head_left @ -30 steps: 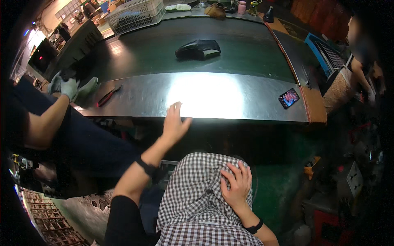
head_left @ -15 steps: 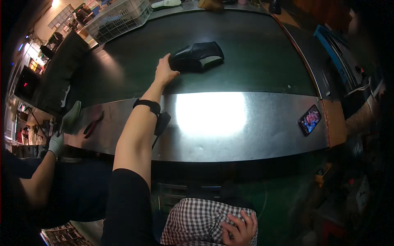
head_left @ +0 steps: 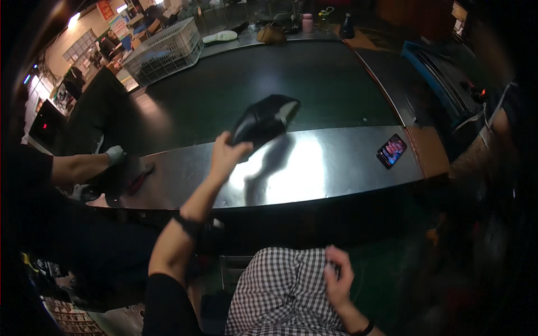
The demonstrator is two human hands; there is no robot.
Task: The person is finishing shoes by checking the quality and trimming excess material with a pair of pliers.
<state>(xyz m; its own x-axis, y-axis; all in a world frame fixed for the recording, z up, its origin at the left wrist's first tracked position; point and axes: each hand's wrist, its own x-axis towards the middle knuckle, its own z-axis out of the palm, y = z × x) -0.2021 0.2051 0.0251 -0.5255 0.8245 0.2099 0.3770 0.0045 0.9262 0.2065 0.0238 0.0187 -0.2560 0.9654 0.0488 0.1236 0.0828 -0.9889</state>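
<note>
Gripping the near end of the black shoe [head_left: 259, 120], the left hand [head_left: 224, 158] is closed on it mid-frame, by the metal strip [head_left: 182, 176]; the right hand [head_left: 339, 280], lower right of centre, is loosely curled, nothing visible in it. The shoe looks light, fairly stiff, perhaps slippery; its narrow end suits a firm grasp.

One left hand [head_left: 224, 159], one right hand [head_left: 339, 280], one held shoe [head_left: 259, 122]
One tabletop [head_left: 350, 154], one phone [head_left: 392, 151], one pair of pliers [head_left: 139, 180], one crate [head_left: 162, 56], one white sole [head_left: 220, 37], one pink bottle [head_left: 307, 23], one dark bottle [head_left: 347, 27], two wristbands [head_left: 189, 225].
</note>
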